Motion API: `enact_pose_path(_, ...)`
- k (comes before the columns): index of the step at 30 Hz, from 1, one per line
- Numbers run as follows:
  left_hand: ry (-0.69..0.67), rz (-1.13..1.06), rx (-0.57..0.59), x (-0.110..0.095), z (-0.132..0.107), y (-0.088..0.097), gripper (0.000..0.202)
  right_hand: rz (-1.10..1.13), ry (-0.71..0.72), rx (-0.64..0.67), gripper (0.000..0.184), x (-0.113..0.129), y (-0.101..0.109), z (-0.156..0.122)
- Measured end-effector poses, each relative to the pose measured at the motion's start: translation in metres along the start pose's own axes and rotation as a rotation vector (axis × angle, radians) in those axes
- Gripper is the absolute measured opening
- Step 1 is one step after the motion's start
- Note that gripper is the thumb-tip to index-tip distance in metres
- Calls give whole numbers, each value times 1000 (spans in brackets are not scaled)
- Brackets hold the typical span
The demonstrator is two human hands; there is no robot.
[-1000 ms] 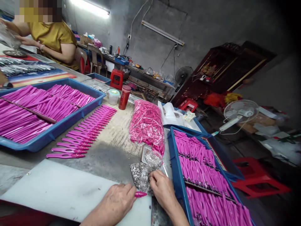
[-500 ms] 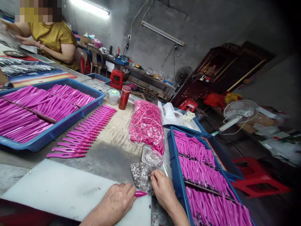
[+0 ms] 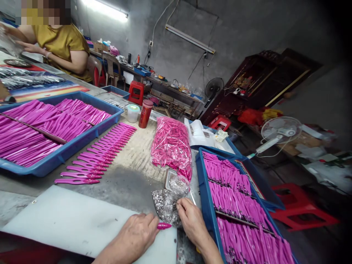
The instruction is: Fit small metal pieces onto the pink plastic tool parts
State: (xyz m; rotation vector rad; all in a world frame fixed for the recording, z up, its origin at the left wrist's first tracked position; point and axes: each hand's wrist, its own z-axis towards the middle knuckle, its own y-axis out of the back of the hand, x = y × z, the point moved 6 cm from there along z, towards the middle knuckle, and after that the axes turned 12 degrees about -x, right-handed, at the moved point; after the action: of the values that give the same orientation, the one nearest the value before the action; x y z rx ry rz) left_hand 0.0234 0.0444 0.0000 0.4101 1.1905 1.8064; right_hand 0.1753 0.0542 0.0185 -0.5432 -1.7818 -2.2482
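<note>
On the near edge of the white board (image 3: 74,220), my left hand (image 3: 139,233) is closed around a slim pink tool (image 3: 164,226). Only its darker, pointed tip sticks out past the fingers; the rest is hidden. My right hand (image 3: 192,222) has thumb and forefinger pinched together at the clear plastic bag of small metal pins (image 3: 162,201). What the pinch holds, if anything, is too small to make out. Behind the pins stands a small tray (image 3: 169,176) partly covered by plastic. Similar pink tools (image 3: 92,157) lie in a slanting row on the table.
A blue tray (image 3: 35,170) of pink pieces is at left, another blue tray (image 3: 202,183) at right. A clear bag of dark pink parts (image 3: 172,143) stands mid-table, near a red bottle (image 3: 145,114) and lidded tub (image 3: 133,114). A co-worker in yellow (image 3: 64,44) sits far left.
My right hand has shifted very slightly beside the pins, its fingertips still pinched. My left hand and the pink tool are nearly unmoved.
</note>
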Motion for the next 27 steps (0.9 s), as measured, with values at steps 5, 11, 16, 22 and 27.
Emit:
enact_pose_path(5, 1, -3, -2, 0, 0, -1, 7, 31, -24, -13, 25, 4, 7, -2)
enact_pose_path(11, 7, -22, 6, 0, -1, -2, 7, 28, -30, 89, 24, 12, 10, -25)
enact_pose_path(16, 12, -32, 19, 0, -1, -1, 6, -47, 55, 161, 23, 6, -12, -51)
enact_pose_path(22, 13, -31, 27, 1, -1, -3, 6, -62, 140, 125, 22, -5, -27, -65)
enact_pose_path(27, 15, -33, 48, 1, -3, -7, 6, 6, 164, 97, 20, -9, -24, -67)
